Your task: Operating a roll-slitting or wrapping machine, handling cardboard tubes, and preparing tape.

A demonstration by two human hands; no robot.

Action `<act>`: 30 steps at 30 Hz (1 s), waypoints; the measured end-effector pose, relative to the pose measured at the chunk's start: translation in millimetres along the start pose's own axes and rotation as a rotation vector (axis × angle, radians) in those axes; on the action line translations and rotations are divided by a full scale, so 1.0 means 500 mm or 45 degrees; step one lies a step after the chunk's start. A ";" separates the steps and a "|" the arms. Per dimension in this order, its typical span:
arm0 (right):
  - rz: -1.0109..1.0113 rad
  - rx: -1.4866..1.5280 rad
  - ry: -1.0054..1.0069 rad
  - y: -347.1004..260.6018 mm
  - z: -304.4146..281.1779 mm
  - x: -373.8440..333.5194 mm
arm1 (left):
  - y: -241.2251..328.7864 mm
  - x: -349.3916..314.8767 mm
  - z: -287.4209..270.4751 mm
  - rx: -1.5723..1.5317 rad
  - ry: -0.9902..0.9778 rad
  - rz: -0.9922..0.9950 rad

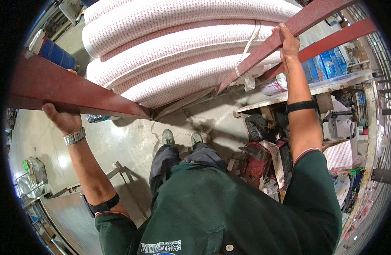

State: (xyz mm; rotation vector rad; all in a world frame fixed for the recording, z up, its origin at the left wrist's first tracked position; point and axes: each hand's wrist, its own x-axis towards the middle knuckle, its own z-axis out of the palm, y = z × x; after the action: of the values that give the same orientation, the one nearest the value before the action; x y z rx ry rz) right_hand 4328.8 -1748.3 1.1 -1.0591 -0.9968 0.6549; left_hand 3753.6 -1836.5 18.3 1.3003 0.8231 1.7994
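Dark green work shirt [212,208] fills the view at six o'clock, with grey trousers and two shoes [168,137] on the pale concrete floor [127,140] beyond.

At nine o'clock the left hand [64,120] is curled up under the lower edge of a wide, rust-red painted steel beam [72,91], fingers hidden behind the metal, thumb and palm bearing it from below (a silver wristwatch [74,137] sits just under). At one o'clock the right hand [289,42] is wrapped shut around a narrower red steel bar [263,49]. Both rails run inward and meet near the middle, so the wide, two-handed hold seems suited to steadying a V-shaped frame.

Behind the frame, at twelve o'clock, lie stacked white corrugated plastic pipes with red markings [174,46], tied with white strapping [246,63].

Open floor lies to the left; a cluttered workbench surface [331,83] and red machine [257,159] crowd three o'clock.
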 end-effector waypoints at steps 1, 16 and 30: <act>0.004 0.027 -0.019 -0.002 0.003 0.001 | 0.001 -0.001 -0.002 -0.032 -0.020 0.026; 0.235 0.048 -0.273 -0.016 -0.090 -0.063 | 0.066 -0.170 0.033 0.071 0.358 0.035; 0.371 0.014 -0.027 0.012 -0.070 -0.136 | 0.097 -0.183 -0.005 0.349 0.213 0.097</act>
State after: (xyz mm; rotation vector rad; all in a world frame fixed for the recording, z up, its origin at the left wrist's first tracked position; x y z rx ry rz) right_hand 4331.4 -1816.5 -33.2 -1.2014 -0.8624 0.9091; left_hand 3759.5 -1939.9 14.6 1.3799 1.1591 1.9261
